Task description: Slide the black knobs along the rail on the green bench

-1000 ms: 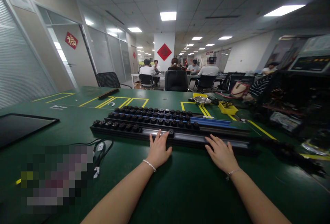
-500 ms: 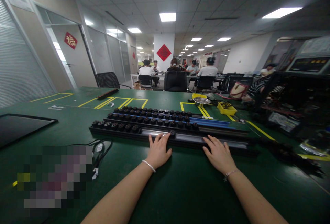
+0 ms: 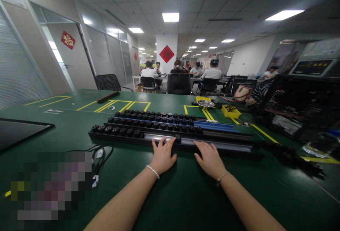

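Nearest to me lies a long black track rail with a shiny silver channel. Several small black blocks, apparently socket modules, sit in a row along its left part. One single black module stands apart near the middle. My left hand rests over the rail with fingers stretched out, its fingertips at the left side of that module; whether they press on it I cannot tell. To the right, my right hand lies with spread fingers on the rail's front edge, holding nothing.
Behind it lie more rails with rows of modules, one a blue rail. A metal bowl and a yellow bin stand at the back right. A dark cable bundle lies right, a black panel left. People sit beyond the green table.
My right hand has moved left along the rail, closer to the single module. My left hand stays beside that module. The view has shifted slightly.
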